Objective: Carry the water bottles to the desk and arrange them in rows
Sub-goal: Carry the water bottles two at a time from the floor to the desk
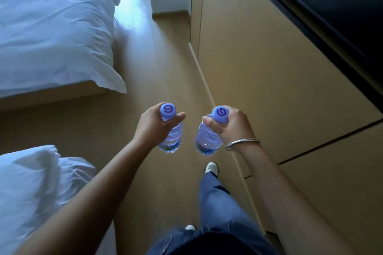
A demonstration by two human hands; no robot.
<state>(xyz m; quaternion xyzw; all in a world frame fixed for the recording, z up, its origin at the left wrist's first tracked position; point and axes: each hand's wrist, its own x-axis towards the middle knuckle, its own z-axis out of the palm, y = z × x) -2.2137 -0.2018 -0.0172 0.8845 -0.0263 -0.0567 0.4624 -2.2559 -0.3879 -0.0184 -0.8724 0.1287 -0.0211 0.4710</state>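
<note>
At the far left, 2 beds with white bedding flank a strip of wooden floor [128, 151]: the upper bed [51, 27] carries a rumpled white duvet whose corner hangs over its wooden base, and the lower bed [31, 188] shows a crumpled white cover at the near left edge. Moving right, the left hand [152, 125] has its fingers and thumb curled round the neck of the left water bottle [171, 136], just under its pale purple cap, which bears a dark swirl mark. The bottle is clear, hangs roughly upright above the floor and tilts a little toward the camera. Just beside it but apart from it, the right water bottle [207, 141] has the same purple cap and is gripped the same way at the neck by the right hand [232, 124], thumb wrapped across the front. A silver bangle [242, 143] circles the right wrist. Below the bottles, a leg in blue jeans [217, 203] steps forward with a white shoe [211, 167] on the floor. To the right stands a run of light wooden cabinets [269, 68] with dark seams, and a black panel [331, 6] fills the upper right corner.
</note>
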